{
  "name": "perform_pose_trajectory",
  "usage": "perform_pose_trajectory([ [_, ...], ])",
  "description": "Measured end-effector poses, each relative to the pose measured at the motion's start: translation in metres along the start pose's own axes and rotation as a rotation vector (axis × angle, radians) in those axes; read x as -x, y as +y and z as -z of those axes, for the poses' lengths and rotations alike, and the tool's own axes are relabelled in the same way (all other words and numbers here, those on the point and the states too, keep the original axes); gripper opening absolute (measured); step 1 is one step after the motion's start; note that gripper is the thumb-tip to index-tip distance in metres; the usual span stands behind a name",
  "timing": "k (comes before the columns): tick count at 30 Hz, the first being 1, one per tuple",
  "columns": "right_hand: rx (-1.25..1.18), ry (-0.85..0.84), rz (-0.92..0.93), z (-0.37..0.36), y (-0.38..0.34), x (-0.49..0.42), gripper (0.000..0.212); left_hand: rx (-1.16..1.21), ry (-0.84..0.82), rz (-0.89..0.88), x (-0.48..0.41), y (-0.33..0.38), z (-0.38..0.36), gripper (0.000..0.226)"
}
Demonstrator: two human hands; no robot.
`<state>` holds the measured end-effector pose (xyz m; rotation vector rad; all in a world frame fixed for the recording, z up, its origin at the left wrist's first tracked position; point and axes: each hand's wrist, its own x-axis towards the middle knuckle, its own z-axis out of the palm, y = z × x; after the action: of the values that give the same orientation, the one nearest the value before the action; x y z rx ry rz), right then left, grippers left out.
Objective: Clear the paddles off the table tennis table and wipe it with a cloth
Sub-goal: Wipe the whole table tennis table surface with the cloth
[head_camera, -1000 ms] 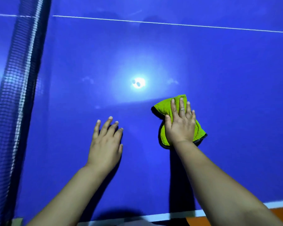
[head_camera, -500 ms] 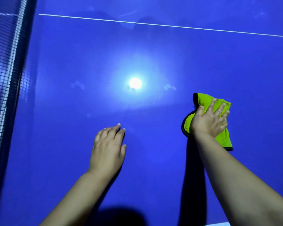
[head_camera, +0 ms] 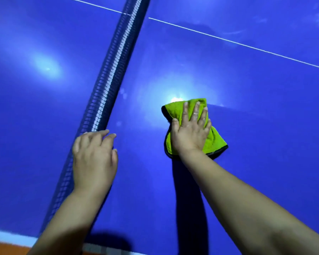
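Note:
A bright green cloth with a dark edge lies bunched on the blue table tennis table. My right hand presses flat on the cloth with straight, spread fingers. My left hand rests on the table surface beside the net, fingers loosely bent and holding nothing. No paddles are in view.
The dark net runs diagonally from the top centre down to the lower left, right beside my left hand. A white centre line crosses the table at the upper right. The table's white edge and an orange floor show at the bottom left.
My right hand slid the cloth to the right, then back left towards the light's reflection. The view swung left, so the net now lies near the middle, next to my left hand.

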<state>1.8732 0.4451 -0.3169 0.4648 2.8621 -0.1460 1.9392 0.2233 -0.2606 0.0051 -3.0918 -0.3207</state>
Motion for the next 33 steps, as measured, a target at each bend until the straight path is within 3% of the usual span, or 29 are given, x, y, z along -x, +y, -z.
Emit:
perform_pose_trajectory([
  [9,0.082,-0.098,0.476,-0.025,-0.151,0.065,0.069,-0.023,-0.005,0.023,0.008,-0.067,0.011,0.038],
  [15,0.139,-0.046,0.785,-0.019,-0.159,0.020,0.058,-0.010,0.034,0.032,0.007,-0.063,0.014,0.035],
  [21,0.105,0.013,0.577,-0.003,-0.103,-0.042,0.060,-0.015,0.050,-0.012,-0.010,-0.024,0.001,0.032],
  [33,0.019,0.078,0.152,0.025,0.124,-0.095,0.059,0.079,-0.082,-0.202,-0.045,0.140,-0.049,0.030],
])
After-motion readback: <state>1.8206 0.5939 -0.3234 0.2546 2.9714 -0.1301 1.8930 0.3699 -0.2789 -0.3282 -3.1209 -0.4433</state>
